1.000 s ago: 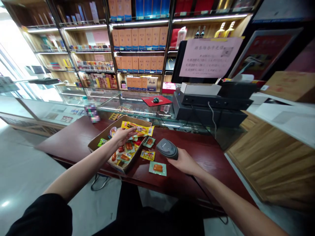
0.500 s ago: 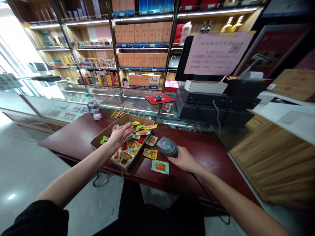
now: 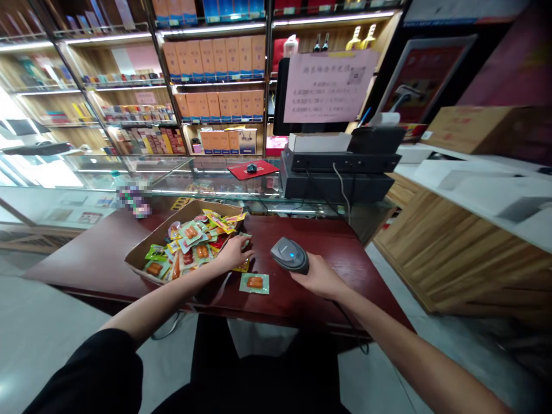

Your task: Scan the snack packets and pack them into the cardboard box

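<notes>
My right hand (image 3: 323,277) is wrapped round the handle of a grey barcode scanner (image 3: 288,255), which shows a blue light and points left above the table. Beyond the right wall of the cardboard box (image 3: 140,247), my left hand (image 3: 236,253) hovers palm down, fingers apart and slightly bent. Partly hidden under it lies a yellow snack packet (image 3: 245,266), with the edge of another packet showing past the fingers. A flat green packet of small sausages (image 3: 254,282) lies nearer the table's front edge. Mixed snack packets (image 3: 190,232) fill the box.
The dark red table (image 3: 310,313) meets a glass display counter behind. On that counter are a mouse (image 3: 251,168) on a red mat and a monitor with a pink notice (image 3: 328,86) above black units. The scanner's cable hangs over the front edge. A wooden cabinet (image 3: 422,247) stands right.
My left hand has moved from over the packets in the box to the loose packets at its right. The scanner stays in my right hand. The view has turned right.
</notes>
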Motion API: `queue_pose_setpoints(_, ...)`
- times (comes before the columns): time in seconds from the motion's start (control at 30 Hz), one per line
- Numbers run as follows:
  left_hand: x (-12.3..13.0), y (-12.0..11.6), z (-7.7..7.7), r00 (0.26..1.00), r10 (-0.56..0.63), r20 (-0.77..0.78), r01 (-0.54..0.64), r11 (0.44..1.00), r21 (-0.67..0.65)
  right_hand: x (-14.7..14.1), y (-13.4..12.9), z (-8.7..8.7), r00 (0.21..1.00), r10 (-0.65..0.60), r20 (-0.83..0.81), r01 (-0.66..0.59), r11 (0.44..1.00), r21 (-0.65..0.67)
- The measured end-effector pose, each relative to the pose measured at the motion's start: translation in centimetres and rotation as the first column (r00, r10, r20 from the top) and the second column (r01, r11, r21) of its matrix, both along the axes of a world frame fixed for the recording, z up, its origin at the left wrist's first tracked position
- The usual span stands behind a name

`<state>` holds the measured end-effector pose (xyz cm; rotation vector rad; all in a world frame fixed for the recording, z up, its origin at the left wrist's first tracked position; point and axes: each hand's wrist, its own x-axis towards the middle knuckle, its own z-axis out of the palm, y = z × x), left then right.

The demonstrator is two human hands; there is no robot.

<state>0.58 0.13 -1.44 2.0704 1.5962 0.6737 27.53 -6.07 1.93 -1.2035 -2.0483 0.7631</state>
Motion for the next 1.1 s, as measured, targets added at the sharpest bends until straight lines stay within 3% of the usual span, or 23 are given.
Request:
queue_pose_setpoints(0.07, 0.3, 0.8, -0.9, 0.958, -0.013, -0.287, 0.013, 1.000, -0.003, 1.0, -0.4, -0.4, 1.000, -0.020, -0.014, 0.020, 1.000, -0.002)
queue_pose_setpoints(0.13, 0.5, 1.5, -1.6, 0.896, 0.018, -0.444, -0.026, 1.000, -0.012, 1.9, -0.8, -0.7, 0.999, -0.032, -0.038, 0.032, 0.999, -0.006)
queue_pose_setpoints(0.2, 0.7, 2.1, -2.1, 0.859, 0.053, -0.510, -0.066, 0.998, -0.007, 2.8, -1.3, -0.9, 0.997, -0.038, -0.068, 0.037, 0.999, -0.015)
queue_pose_setpoints(0.3, 1.1, 2.7, -2.3, 0.862, 0.025, -0.507, -0.022, 1.000, 0.011, 4.1, -1.8, -1.3, 0.993, -0.054, -0.101, 0.052, 0.998, -0.027)
queue_pose_setpoints(0.4, 1.9, 3.3, -2.0, 0.921, -0.039, -0.388, 0.059, 0.997, 0.041, 5.2, -2.3, -1.8, 0.990, -0.072, -0.121, 0.070, 0.997, -0.019)
queue_pose_setpoints(0.47, 2.7, 3.8, -1.6, 0.977, -0.013, -0.215, 0.013, 1.000, -0.002, 5.8, -2.6, -2.0, 0.991, -0.077, -0.114, 0.076, 0.997, -0.008)
queue_pose_setpoints(0.53, 3.6, 4.4, -1.0, 0.995, 0.092, 0.024, -0.088, 0.984, -0.152, 6.1, -2.9, -2.0, 0.993, -0.078, -0.092, 0.079, 0.997, 0.004)
queue_pose_setpoints(0.6, 4.2, 4.8, -0.5, 0.942, 0.221, 0.252, -0.125, 0.929, -0.347, 6.2, -3.1, -1.9, 0.994, -0.078, -0.075, 0.078, 0.997, 0.009)
queue_pose_setpoints(0.7, 4.6, 4.8, 0.3, 0.826, 0.332, 0.456, -0.045, 0.844, -0.534, 5.9, -3.2, -1.6, 0.994, -0.072, -0.088, 0.072, 0.997, -0.003)
queue_pose_setpoints(0.8, 4.6, 4.3, 1.0, 0.766, 0.359, 0.533, 0.038, 0.802, -0.595, 5.1, -3.0, -1.0, 0.993, -0.037, -0.111, 0.034, 0.999, -0.026)
queue_pose_setpoints(0.9, 4.4, 3.6, 1.7, 0.755, 0.329, 0.567, 0.114, 0.786, -0.607, 3.9, -2.4, -0.6, 0.995, -0.008, -0.104, 0.007, 1.000, -0.017)
queue_pose_setpoints(1.1, 3.0, 3.1, 2.5, 0.691, 0.370, 0.620, 0.072, 0.819, -0.569, 1.4, -0.8, -0.6, 0.997, 0.007, -0.075, -0.004, 0.999, 0.045)
